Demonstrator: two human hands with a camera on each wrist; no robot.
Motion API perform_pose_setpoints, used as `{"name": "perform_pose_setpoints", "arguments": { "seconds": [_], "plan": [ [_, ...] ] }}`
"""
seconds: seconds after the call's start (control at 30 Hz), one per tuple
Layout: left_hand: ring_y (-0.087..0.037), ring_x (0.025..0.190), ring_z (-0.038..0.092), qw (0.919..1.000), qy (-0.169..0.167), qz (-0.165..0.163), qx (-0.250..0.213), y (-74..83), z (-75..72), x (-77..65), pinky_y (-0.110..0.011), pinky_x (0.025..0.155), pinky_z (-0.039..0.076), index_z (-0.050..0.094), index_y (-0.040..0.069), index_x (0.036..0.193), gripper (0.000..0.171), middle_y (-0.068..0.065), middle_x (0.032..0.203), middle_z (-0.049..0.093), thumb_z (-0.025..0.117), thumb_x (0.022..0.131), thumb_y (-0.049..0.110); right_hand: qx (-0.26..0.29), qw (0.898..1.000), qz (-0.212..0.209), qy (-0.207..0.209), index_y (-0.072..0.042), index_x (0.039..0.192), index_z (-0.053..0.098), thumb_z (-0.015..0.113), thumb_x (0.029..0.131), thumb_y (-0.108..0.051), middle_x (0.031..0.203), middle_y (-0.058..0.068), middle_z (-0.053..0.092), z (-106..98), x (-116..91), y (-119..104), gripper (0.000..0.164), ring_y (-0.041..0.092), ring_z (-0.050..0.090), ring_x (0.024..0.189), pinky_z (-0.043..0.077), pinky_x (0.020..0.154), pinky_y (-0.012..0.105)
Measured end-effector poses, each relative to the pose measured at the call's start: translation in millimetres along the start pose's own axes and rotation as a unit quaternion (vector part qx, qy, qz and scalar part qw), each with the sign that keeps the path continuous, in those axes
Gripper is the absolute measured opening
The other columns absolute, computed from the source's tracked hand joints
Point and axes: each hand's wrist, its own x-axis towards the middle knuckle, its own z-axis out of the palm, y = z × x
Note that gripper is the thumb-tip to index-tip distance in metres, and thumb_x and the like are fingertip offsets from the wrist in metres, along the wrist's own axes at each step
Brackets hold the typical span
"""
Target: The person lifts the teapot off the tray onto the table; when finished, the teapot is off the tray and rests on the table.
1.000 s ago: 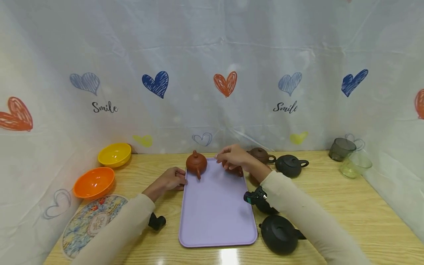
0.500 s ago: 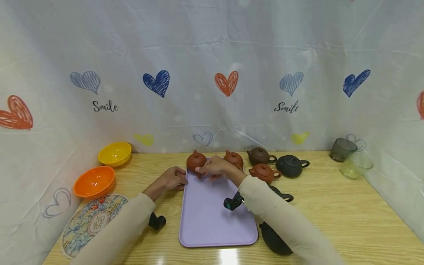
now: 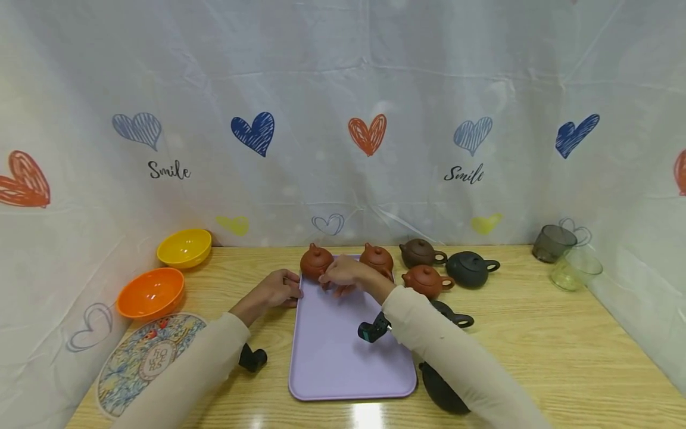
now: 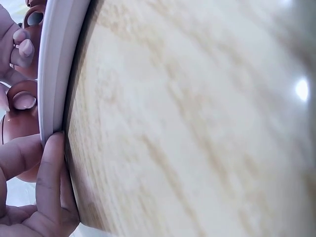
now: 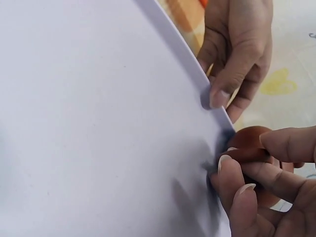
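Note:
A lilac tray (image 3: pixel 343 357) lies lengthwise on the table. My left hand (image 3: pixel 276 288) holds its left rim near the far corner, thumb over the edge and fingers beneath, as the right wrist view confirms. At the far end of the tray stands a reddish-brown clay teapot (image 3: pixel 315 261), its handle toward me. My right hand (image 3: pixel 347 274) pinches that handle; the right wrist view shows the thumb on the handle (image 5: pixel 249 155) and a finger through its loop. Another reddish-brown teapot (image 3: pixel 376 257) sits at the tray's far right corner, partly behind my right hand.
Right of the tray are a dark brown teapot (image 3: pixel 420 252), a reddish teapot (image 3: pixel 426 280) and several black ones, including one teapot (image 3: pixel 468 268) at the back. Two cups (image 3: pixel 555 243) stand far right. Yellow (image 3: pixel 184 249) and orange bowls (image 3: pixel 151 293) and a patterned mat (image 3: pixel 152 360) are left.
My right hand has moved left and slightly toward me, from the right teapot on the tray to the left one, and has taken its handle. The left hand keeps its place.

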Motion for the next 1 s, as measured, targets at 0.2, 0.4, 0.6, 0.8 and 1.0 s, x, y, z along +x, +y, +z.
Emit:
{"name": "perform_pose_setpoints", "arguments": {
  "seconds": [0.2, 0.4, 0.6, 0.8, 1.0],
  "plan": [
    [-0.021, 0.09, 0.064, 1.0, -0.001, 0.005, 0.0, -0.5, -0.6, 0.5, -0.031, 0.076, 0.06, 0.049, -0.007, 0.128, 0.04, -0.019, 0.113, 0.057, 0.065, 0.092, 0.0, -0.005, 1.0, 0.014, 0.019, -0.001, 0.092, 0.075, 0.059, 0.101, -0.034, 0.088, 0.005, 0.067, 6, 1, 1, 0.038, 0.017, 0.063, 0.061, 0.053, 0.056, 0.027],
    [-0.021, 0.09, 0.064, 1.0, 0.0, 0.004, 0.003, -0.4, -0.1, 0.3, -0.032, 0.077, 0.06, 0.049, -0.007, 0.128, 0.04, -0.019, 0.113, 0.057, 0.065, 0.092, 0.0, -0.01, 1.0, 0.003, 0.028, 0.001, 0.089, 0.073, 0.056, 0.103, -0.033, 0.083, 0.007, 0.066, 5, 1, 3, 0.041, 0.017, 0.062, 0.06, 0.052, 0.056, 0.028],
    [-0.021, 0.089, 0.063, 1.0, 0.003, 0.005, 0.003, -0.3, -0.1, -0.2, -0.031, 0.076, 0.06, 0.049, -0.007, 0.128, 0.04, -0.019, 0.113, 0.058, 0.065, 0.091, 0.0, 0.019, 0.999, -0.006, 0.028, 0.003, 0.089, 0.072, 0.056, 0.103, -0.03, 0.081, 0.006, 0.065, 2, 1, 4, 0.039, 0.015, 0.062, 0.059, 0.053, 0.053, 0.026],
    [-0.022, 0.091, 0.064, 0.9999, 0.009, 0.003, 0.007, -0.8, 0.2, -0.3, -0.032, 0.078, 0.061, 0.05, -0.006, 0.128, 0.04, -0.02, 0.115, 0.058, 0.065, 0.092, 0.0, 0.069, 0.997, -0.009, 0.041, 0.001, 0.086, 0.068, 0.055, 0.103, -0.027, 0.086, 0.009, 0.068, -3, -3, 5, 0.036, 0.017, 0.065, 0.065, 0.056, 0.058, 0.028],
    [-0.022, 0.091, 0.064, 1.0, 0.006, 0.002, 0.004, -0.9, -0.1, -0.3, -0.032, 0.077, 0.061, 0.049, -0.007, 0.128, 0.04, -0.02, 0.114, 0.057, 0.065, 0.092, 0.0, 0.075, 0.996, -0.019, 0.035, 0.0, 0.084, 0.068, 0.056, 0.103, -0.024, 0.084, 0.006, 0.066, -9, -8, 7, 0.033, 0.015, 0.065, 0.067, 0.056, 0.06, 0.028]
  ]
}}
